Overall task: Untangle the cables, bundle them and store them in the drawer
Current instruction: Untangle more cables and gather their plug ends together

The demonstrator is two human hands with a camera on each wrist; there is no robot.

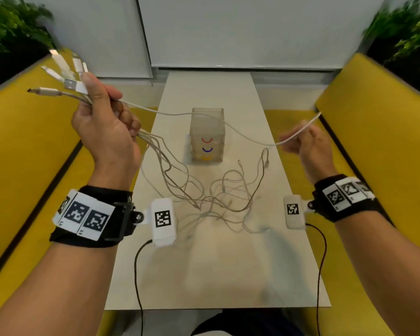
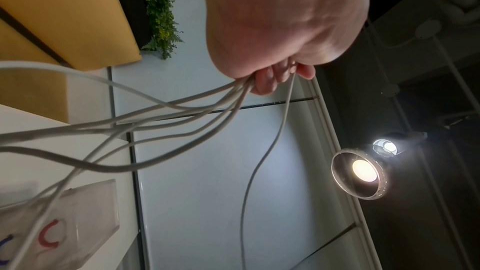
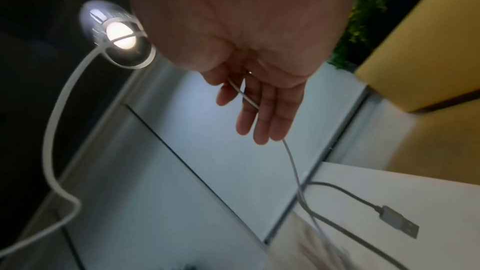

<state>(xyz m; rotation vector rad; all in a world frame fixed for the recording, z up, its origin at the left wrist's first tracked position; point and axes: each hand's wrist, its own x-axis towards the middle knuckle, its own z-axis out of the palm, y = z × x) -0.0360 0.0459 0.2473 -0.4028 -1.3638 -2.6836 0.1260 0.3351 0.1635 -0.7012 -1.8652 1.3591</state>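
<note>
My left hand (image 1: 107, 122) is raised at the left and grips several white cables (image 1: 155, 151) just below their plugs (image 1: 68, 78), which fan out above the fist. The strands hang down into a loose tangle (image 1: 216, 197) on the white table (image 1: 216, 275). One white cable (image 1: 228, 127) stretches from the left fist across the clear drawer unit (image 1: 207, 137) to my right hand (image 1: 301, 141), which holds it raised at the right. In the left wrist view the fingers (image 2: 272, 77) curl round the strands (image 2: 182, 110). In the right wrist view the cable (image 3: 291, 157) runs between thumb and fingers (image 3: 259, 118).
The drawer unit has red, blue and yellow handles, all drawers closed. Yellow benches (image 1: 22, 146) (image 1: 386, 132) flank the narrow table. A grey cable with a USB plug (image 3: 400, 223) lies on the table. Black leads hang from the wrist cameras near the front edge.
</note>
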